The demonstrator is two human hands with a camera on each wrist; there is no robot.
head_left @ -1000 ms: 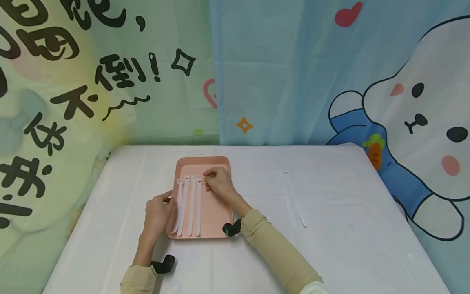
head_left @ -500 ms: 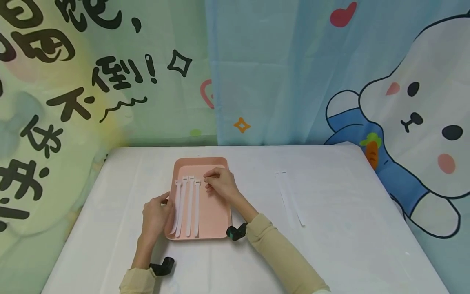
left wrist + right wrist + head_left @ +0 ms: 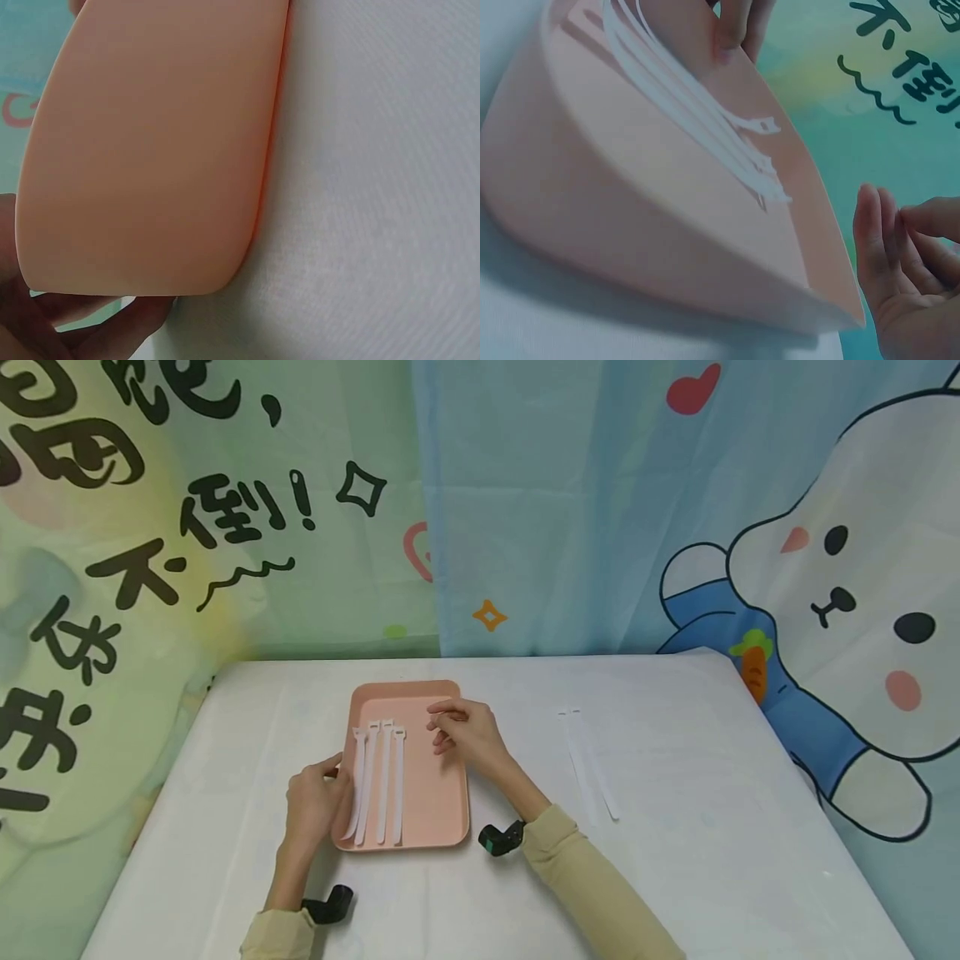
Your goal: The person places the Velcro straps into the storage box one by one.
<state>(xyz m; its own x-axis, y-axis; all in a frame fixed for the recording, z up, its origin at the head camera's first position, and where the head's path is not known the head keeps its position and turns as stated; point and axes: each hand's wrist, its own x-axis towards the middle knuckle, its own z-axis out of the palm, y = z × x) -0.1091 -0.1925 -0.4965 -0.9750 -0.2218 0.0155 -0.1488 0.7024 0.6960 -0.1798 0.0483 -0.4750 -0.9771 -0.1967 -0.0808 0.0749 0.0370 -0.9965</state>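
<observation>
Gripped pink tray [image 3: 442, 810] at its near-left rim with left hand [image 3: 313, 802]; hovered right hand [image 3: 468, 735], loosely curled, empty, above its far-right corner (backdrop [image 3: 225, 518] writing read "不倒!").

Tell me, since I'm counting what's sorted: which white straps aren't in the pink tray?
The two white straps lying on the table, right of the pink tray; the other four lie inside it.

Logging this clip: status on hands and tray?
Left hand holds pink tray edge. Right hand above tray, holding nothing. Four white strips inside. Nothing in the way.
</observation>
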